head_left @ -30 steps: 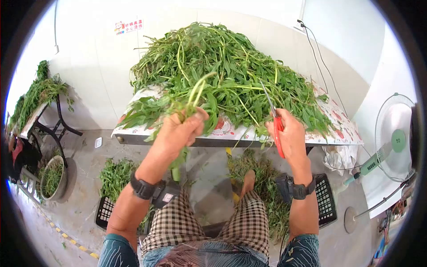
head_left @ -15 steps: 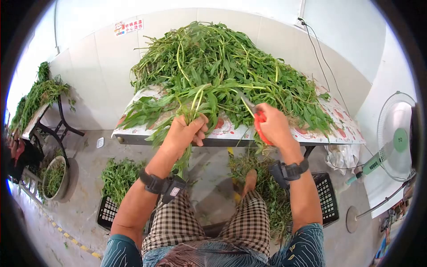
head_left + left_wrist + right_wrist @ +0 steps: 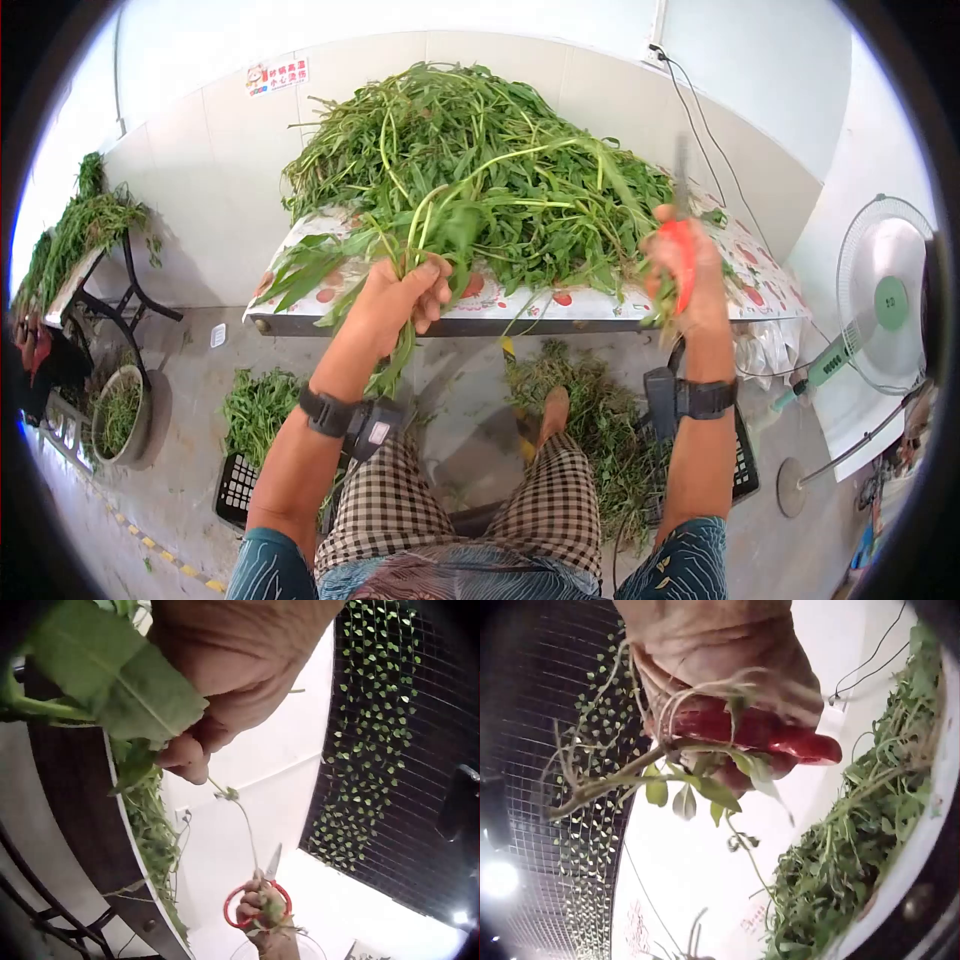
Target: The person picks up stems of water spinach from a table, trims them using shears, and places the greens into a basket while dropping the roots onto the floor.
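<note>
My left hand (image 3: 400, 295) grips a bunch of leafy green stems (image 3: 418, 232) over the front edge of the table. Farther right, my right hand (image 3: 706, 272) holds scissors (image 3: 680, 262) by their red handles, blades pointing up and blurred. A rooty, leafy sprig (image 3: 622, 778) hangs at the same hand's fingers in the right wrist view. One long stem (image 3: 520, 155) arcs over the heap between the two hands. From the left wrist view, a thin stem (image 3: 247, 825) reaches toward the right hand's fingers, and a broad leaf (image 3: 112, 679) covers part of the left hand.
A big heap of greens (image 3: 440, 130) covers much of the table with its patterned cloth (image 3: 765, 290). Below are black crates (image 3: 238, 485) and more greens on the floor (image 3: 575, 390). A fan (image 3: 885, 290) stands at right; a side table and tub (image 3: 122, 415) at left.
My right hand, with the scissors, first went left toward the heap, then pulled back right; the blades now point up. A long stem has risen into an arc. My left hand stays nearly in place.
</note>
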`<state>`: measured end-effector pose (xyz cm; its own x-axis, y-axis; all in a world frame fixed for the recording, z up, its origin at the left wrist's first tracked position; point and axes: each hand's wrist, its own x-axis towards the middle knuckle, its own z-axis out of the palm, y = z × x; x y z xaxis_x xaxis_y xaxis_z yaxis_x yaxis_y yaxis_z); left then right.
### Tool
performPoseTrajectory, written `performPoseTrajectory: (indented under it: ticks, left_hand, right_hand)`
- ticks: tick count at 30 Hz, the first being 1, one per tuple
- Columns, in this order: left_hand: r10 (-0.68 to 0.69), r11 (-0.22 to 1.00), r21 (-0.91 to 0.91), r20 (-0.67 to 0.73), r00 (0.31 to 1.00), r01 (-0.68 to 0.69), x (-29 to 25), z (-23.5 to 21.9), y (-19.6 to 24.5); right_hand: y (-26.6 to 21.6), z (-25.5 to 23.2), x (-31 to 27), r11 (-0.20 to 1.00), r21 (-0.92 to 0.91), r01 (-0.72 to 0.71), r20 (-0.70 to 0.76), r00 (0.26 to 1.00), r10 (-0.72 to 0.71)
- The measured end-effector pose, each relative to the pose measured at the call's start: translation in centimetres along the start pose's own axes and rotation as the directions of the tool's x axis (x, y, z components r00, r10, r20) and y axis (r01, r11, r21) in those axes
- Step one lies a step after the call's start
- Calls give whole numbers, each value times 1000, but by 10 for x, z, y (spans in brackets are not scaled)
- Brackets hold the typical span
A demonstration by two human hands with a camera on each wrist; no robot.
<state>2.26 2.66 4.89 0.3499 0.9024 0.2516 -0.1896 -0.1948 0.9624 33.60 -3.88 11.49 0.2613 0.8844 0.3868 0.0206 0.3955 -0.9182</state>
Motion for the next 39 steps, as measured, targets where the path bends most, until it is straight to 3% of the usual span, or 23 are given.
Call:
performPoseTrajectory:
  ticks: [3,5,7,8,11,15,16,19,21,23,24,27,28,30,32,33,34,35,37,39]
  left_hand:
    - [105,994,-11,-22,994,-105,-9,15,12]
    - [347,902,294,-55,936,-317,-16,19,25]
    - [592,660,600,-46,805,-451,-29,33,49]
    - [670,547,641,52,741,-539,-29,34,55]
    - [781,72,814,314,540,-577,-33,43,69]
    - [732,391,784,53,679,-482,-60,51,76]
    - [766,310,779,135,629,-545,-57,48,79]
    - [569,212,789,381,729,-577,-55,46,71]
    - [403,392,764,358,842,-513,-63,50,68]
    - [216,547,728,354,910,-413,-75,56,63]
    - [242,654,666,264,934,-358,-80,56,57]
    - [208,861,476,-3,978,-182,-96,43,50]
    - [191,877,456,-47,981,-149,-104,40,52]
    - [238,872,468,-143,961,-146,-119,35,48]
    - [237,888,446,-230,944,-114,-133,31,40]
    - [254,869,482,-244,936,-110,-141,31,39]
    - [265,849,519,-250,931,-102,-148,31,38]
    - [272,826,557,-247,930,-93,-155,31,37]
    - [272,800,594,-237,933,-83,-166,31,29]
    - [246,823,565,-247,937,-67,-176,31,15]
  right_hand:
    - [12,12,-16,998,-45,-33,230,972,42]
    - [11,13,-24,994,-105,-21,398,915,62]
    - [3,18,-33,992,-127,-23,490,868,83]
    - [-3,23,-39,991,-126,-39,504,858,97]
    - [-16,27,-48,983,-180,-41,522,843,131]
    - [-11,18,-53,973,-230,3,561,817,130]
    - [-9,18,-55,978,-208,-21,555,820,136]
    - [-9,21,-58,986,-159,-60,535,834,137]
    - [-11,30,-64,988,-143,-51,496,860,116]
    - [-3,30,-62,999,-51,17,462,887,8]
    - [3,30,-60,998,-7,59,446,894,-50]
    - [26,13,-56,959,282,-32,202,979,-27]
    - [42,8,-61,964,266,6,111,993,-37]
    - [66,11,-88,910,410,-57,78,997,28]
    - [94,11,-121,918,384,-94,282,959,-20]
    - [113,6,-137,820,460,-340,440,890,122]
    - [131,8,-152,800,428,-421,545,826,143]
    - [136,17,-172,858,369,-358,559,823,103]
    - [136,30,-196,831,279,-481,612,756,233]
    - [111,46,-202,863,102,-494,668,677,309]
